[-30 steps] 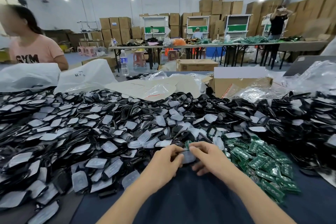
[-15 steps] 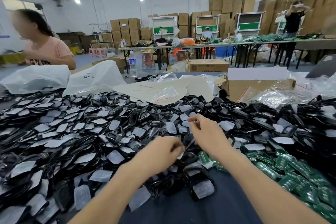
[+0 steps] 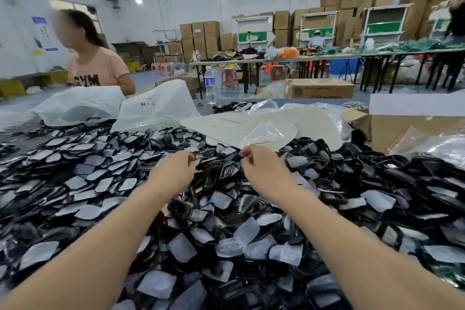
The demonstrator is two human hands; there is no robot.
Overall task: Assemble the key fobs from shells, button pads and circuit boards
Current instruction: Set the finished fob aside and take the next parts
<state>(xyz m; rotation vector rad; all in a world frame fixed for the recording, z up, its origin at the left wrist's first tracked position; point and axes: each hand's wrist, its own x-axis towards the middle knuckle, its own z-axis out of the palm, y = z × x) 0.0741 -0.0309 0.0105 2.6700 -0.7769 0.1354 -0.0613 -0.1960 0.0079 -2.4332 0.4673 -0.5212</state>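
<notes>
Shells (image 3: pixel 392 178): glossy black heap, pale grey pads (image 3: pixel 247 231) | left hand (image 3: pixel 173 171), right hand (image 3: pixel 264 170): curled above it; I can't tell their grip

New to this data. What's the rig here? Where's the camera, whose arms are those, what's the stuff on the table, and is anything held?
There is no robot. A person works with bare hands, and the one picture comes from a wide-angle camera worn on their head, looking forward and down, so both forearms are their own. The left hand and right hand reach over a big pile on the table: black key fob shells mixed with pale translucent button pads. The fingers of both hands are curled, but the frame is too blurred to tell whether either holds a part. Behind the pile lie white plastic bags and a cardboard box, with a water bottle further back. Another person in a pink shirt is at the left.
</notes>
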